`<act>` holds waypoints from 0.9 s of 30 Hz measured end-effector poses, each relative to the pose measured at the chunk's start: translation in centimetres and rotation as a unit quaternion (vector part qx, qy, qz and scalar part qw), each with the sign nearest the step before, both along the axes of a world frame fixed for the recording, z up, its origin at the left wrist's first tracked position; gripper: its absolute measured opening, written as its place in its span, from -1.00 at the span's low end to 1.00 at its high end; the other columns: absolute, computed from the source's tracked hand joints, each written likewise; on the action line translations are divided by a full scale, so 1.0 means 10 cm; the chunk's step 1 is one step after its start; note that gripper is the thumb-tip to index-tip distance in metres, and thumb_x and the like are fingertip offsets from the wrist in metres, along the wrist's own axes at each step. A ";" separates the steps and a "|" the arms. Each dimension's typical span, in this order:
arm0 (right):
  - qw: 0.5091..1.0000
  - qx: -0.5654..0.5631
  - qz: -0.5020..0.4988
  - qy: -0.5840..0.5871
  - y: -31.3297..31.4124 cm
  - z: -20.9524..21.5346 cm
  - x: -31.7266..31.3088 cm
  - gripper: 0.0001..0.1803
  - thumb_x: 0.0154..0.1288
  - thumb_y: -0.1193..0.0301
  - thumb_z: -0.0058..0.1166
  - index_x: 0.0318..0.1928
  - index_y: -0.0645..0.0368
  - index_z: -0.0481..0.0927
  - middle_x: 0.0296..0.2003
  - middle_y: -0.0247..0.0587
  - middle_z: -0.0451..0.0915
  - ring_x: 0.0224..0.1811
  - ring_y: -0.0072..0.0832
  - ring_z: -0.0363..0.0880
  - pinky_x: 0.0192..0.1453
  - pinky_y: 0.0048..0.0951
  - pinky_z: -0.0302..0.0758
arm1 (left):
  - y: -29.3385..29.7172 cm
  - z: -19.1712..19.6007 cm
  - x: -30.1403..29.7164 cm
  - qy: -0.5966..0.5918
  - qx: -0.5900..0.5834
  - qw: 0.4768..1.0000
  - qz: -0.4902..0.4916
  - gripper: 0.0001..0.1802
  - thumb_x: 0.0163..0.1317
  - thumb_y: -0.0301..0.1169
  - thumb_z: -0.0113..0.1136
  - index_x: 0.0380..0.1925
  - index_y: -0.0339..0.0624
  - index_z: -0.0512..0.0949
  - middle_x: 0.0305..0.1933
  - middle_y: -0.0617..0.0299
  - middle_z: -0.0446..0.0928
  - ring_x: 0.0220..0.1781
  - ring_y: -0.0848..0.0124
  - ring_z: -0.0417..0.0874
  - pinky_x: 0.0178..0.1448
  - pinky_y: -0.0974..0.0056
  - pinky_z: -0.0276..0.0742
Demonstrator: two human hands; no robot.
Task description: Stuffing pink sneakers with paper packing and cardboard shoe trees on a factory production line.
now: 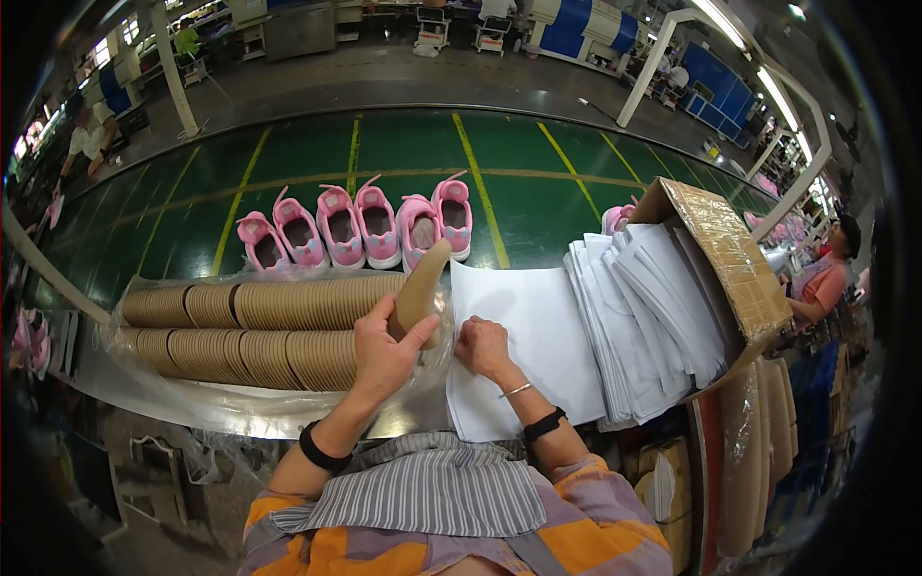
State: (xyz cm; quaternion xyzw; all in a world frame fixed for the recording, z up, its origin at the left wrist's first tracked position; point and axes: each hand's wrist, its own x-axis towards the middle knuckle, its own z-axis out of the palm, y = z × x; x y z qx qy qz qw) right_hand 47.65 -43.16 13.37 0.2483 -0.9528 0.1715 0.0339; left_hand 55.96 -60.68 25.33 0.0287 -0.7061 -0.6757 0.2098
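Striped apron: grey and white [423, 494], worn over an orange and purple checked shirt [605, 514], both at the lower edge.
Left hand: thumb and fingers [384, 346] are closed around the lower part of a tan shoe-shaped insert [420, 288]; a dark band [325, 448] circles that wrist.
Tan insert: held tilted, its narrower end pointing up and right toward the pink shoes, over the right end of the packed rows.
Right hand: fingers curled in [483, 346], at the left edge of a white sheet [538, 374] (whether they pinch the paper, I cannot tell); a bracelet [516, 390] and a dark band [545, 423] sit on this arm.
Packed rows: two rows of ribbed-looking tan pieces [288, 360], nested tightly in clear plastic [120, 341], left of the hands.
Paper pile: fanned white sheets [634, 326], spilling from an open cardboard box [725, 250] on its side.
Pink shoes: six together [341, 230], just beyond the rows; one more [617, 219] is partly hidden behind the paper.
Green belt: marked with yellow lines [519, 221], under the shoes.
Co-workers: one at far right [821, 283], another at far left [91, 134].
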 end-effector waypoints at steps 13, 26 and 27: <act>0.692 -0.612 -0.077 -0.375 0.60 -0.08 -0.18 -0.93 0.11 0.61 -0.04 -0.37 0.27 0.50 -0.38 -0.31 0.58 -0.34 -0.57 0.55 -0.13 -0.57 0.51 | 0.24 -0.21 -0.03 -0.041 0.182 0.981 -0.048 -0.69 0.09 -0.42 0.33 -0.20 -0.34 0.49 -0.28 0.23 0.58 -0.25 0.54 0.57 -0.18 0.40 0.51; 0.811 -0.557 0.170 -0.049 0.10 1.20 0.10 -0.70 0.05 0.61 0.14 -0.13 0.27 0.52 0.01 -0.17 0.45 0.08 -0.39 0.42 0.17 -0.42 0.36 | 0.76 -1.05 -0.14 0.101 -0.123 0.987 -0.014 -0.55 0.14 -0.53 0.20 0.04 -0.30 0.34 -0.16 0.20 0.55 -0.12 0.38 0.57 0.01 0.28 0.48; 0.868 -0.467 0.157 0.057 0.14 1.34 0.09 -0.54 0.02 0.56 0.20 0.00 0.24 0.45 0.07 -0.15 0.41 0.16 -0.34 0.36 0.22 -0.39 0.31 | 0.86 -0.53 -0.12 0.094 0.015 0.990 -0.100 -0.31 0.05 -0.40 0.23 0.21 -0.23 0.22 -0.10 0.00 0.55 -0.09 0.19 0.61 0.03 0.17 0.48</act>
